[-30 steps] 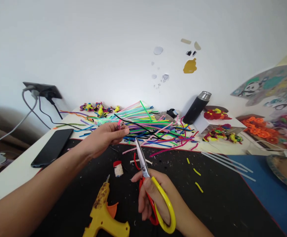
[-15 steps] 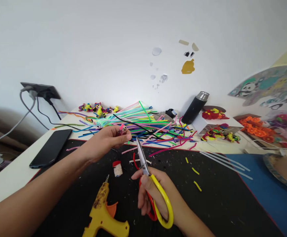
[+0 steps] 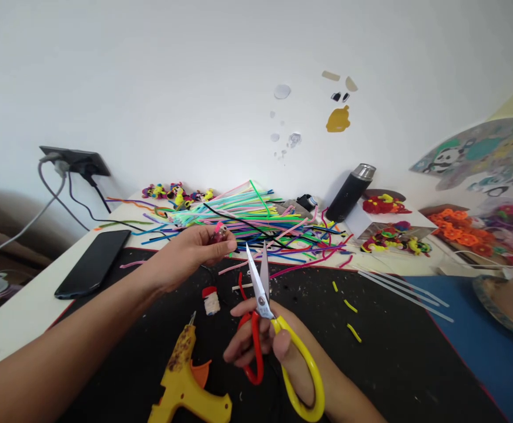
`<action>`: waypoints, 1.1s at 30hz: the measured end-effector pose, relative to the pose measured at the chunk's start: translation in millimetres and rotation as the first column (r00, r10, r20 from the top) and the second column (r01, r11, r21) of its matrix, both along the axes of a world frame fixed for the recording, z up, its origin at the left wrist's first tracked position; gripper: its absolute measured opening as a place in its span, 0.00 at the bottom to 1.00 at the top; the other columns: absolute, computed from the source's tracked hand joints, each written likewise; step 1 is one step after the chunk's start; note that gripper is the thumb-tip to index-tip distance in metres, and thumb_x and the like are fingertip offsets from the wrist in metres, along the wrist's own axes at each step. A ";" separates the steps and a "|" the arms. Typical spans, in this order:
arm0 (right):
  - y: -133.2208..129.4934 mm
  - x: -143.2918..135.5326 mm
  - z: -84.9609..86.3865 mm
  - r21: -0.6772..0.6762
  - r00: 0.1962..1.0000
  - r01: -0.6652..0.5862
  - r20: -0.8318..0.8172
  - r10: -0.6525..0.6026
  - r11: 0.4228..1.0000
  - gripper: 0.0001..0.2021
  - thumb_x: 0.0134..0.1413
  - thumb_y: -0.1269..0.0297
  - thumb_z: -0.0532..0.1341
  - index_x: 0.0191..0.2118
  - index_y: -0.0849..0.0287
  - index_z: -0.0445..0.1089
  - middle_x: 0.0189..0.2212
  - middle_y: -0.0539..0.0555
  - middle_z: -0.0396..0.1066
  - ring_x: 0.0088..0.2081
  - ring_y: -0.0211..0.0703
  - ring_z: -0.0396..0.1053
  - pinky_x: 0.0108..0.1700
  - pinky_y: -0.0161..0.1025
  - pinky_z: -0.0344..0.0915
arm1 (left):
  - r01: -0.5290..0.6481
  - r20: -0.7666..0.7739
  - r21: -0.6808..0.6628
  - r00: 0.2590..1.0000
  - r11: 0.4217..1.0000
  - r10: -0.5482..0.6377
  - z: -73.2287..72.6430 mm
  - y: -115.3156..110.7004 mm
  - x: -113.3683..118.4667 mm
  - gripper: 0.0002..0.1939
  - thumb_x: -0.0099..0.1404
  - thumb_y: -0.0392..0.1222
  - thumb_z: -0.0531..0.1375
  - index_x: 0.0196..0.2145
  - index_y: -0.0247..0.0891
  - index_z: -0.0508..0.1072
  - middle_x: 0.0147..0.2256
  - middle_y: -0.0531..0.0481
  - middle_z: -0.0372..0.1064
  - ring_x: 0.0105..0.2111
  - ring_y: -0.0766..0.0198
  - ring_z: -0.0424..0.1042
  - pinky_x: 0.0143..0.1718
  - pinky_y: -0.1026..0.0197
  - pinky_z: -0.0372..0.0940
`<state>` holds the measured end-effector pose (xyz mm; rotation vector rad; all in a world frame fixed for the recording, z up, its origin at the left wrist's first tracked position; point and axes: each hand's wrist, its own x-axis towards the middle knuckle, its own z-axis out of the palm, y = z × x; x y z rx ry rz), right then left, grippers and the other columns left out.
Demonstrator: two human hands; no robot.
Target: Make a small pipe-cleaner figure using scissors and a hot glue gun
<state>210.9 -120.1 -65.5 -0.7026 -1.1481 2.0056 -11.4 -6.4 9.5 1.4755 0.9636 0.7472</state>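
Note:
My left hand (image 3: 194,255) is closed on a small pink-and-dark piece (image 3: 220,231), pinched between thumb and fingers; most of it is hidden, so its kind is unclear. In my right hand (image 3: 278,346) is a pair of scissors (image 3: 262,299) with one red and one yellow handle. Its blades stand apart, pointing up and away, just right of my left fingertips, with nothing between them. Below my left hand, a small white-and-red fuzzy piece (image 3: 211,301) lies on the black mat (image 3: 397,352). A red pipe cleaner piece (image 3: 241,285) lies near the blades.
A yellow glue gun (image 3: 185,376) lies in front. Behind my hands is a pile of coloured pipe cleaners (image 3: 221,212). A phone (image 3: 93,263) lies left; a black flask (image 3: 351,192) and clear glue sticks (image 3: 406,295) are to the right. Yellow snippets (image 3: 351,305) dot the mat.
The scissors' blades and handles have spread apart, and my right fingers have moved outward with the red handle. My left hand has stayed almost where it was, still pinching the small piece.

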 end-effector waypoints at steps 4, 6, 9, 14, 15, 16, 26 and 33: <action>-2.4 -2.2 10.5 0.010 0.983 0.161 0.089 -0.161 0.987 0.35 0.58 0.31 0.67 0.53 0.59 0.67 0.30 0.54 0.77 0.25 0.43 0.78 0.28 0.36 0.70 | 0.019 -0.034 -0.010 0.999 1.000 -0.020 2.9 -5.5 5.4 0.24 0.61 0.63 0.70 0.32 0.38 0.73 0.24 0.58 0.56 0.25 0.68 0.51 0.27 0.64 0.51; -4.0 -2.6 19.4 0.031 0.957 0.263 0.121 -0.265 0.964 0.30 0.61 0.35 0.67 0.49 0.59 0.69 0.25 0.49 0.74 0.21 0.40 0.74 0.25 0.34 0.68 | 0.039 -0.062 0.000 0.997 0.999 -0.039 4.3 -9.8 9.4 0.24 0.61 0.64 0.70 0.31 0.38 0.73 0.25 0.57 0.59 0.26 0.67 0.54 0.28 0.65 0.54; -3.6 -1.4 28.8 0.064 0.919 0.362 0.144 -0.367 0.930 0.26 0.63 0.38 0.67 0.46 0.59 0.69 0.22 0.46 0.71 0.20 0.39 0.71 0.24 0.34 0.68 | 0.090 -0.111 -0.001 0.990 0.996 -0.089 4.5 -17.3 15.2 0.25 0.61 0.65 0.69 0.30 0.39 0.73 0.27 0.55 0.63 0.28 0.65 0.59 0.29 0.64 0.59; -0.9 0.7 30.7 0.068 0.901 0.397 0.160 -0.403 0.915 0.25 0.64 0.38 0.65 0.46 0.58 0.68 0.21 0.47 0.72 0.20 0.40 0.72 0.23 0.33 0.66 | 0.219 -0.162 -0.014 0.962 0.976 -0.218 1.1 -28.7 22.9 0.22 0.64 0.62 0.68 0.32 0.38 0.76 0.29 0.54 0.65 0.29 0.64 0.62 0.31 0.63 0.60; -0.6 0.6 30.5 0.063 0.902 0.395 0.159 -0.400 0.916 0.25 0.64 0.38 0.65 0.45 0.58 0.68 0.20 0.47 0.72 0.19 0.40 0.72 0.23 0.33 0.66 | 0.233 -0.168 -0.008 0.958 0.972 -0.231 1.0 -30.3 24.5 0.22 0.65 0.62 0.67 0.32 0.38 0.76 0.29 0.54 0.66 0.29 0.64 0.62 0.31 0.63 0.60; -0.3 0.4 30.6 0.059 0.904 0.394 0.157 -0.398 0.917 0.25 0.63 0.38 0.66 0.44 0.58 0.68 0.20 0.46 0.71 0.19 0.40 0.71 0.22 0.33 0.66 | 0.243 -0.171 -0.002 0.956 0.970 -0.240 1.1 -31.6 26.1 0.22 0.65 0.62 0.67 0.32 0.38 0.76 0.29 0.54 0.66 0.30 0.64 0.61 0.31 0.63 0.59; -0.4 0.0 32.2 0.052 0.911 0.380 0.154 -0.384 0.923 0.23 0.61 0.41 0.67 0.42 0.57 0.66 0.19 0.45 0.70 0.18 0.39 0.71 0.21 0.33 0.65 | 0.245 -0.184 -0.010 0.953 0.970 -0.242 2.2 -35.9 35.9 0.23 0.64 0.63 0.66 0.31 0.39 0.75 0.26 0.55 0.64 0.26 0.65 0.59 0.26 0.64 0.56; -1.1 -0.7 31.5 0.031 0.915 0.374 0.151 -0.374 0.927 0.21 0.62 0.43 0.67 0.41 0.57 0.65 0.18 0.44 0.70 0.17 0.38 0.69 0.21 0.32 0.64 | 0.277 -0.134 -0.019 0.952 0.961 -0.277 1.6 -37.9 38.5 0.20 0.66 0.60 0.65 0.30 0.39 0.75 0.25 0.56 0.64 0.25 0.65 0.60 0.29 0.63 0.59</action>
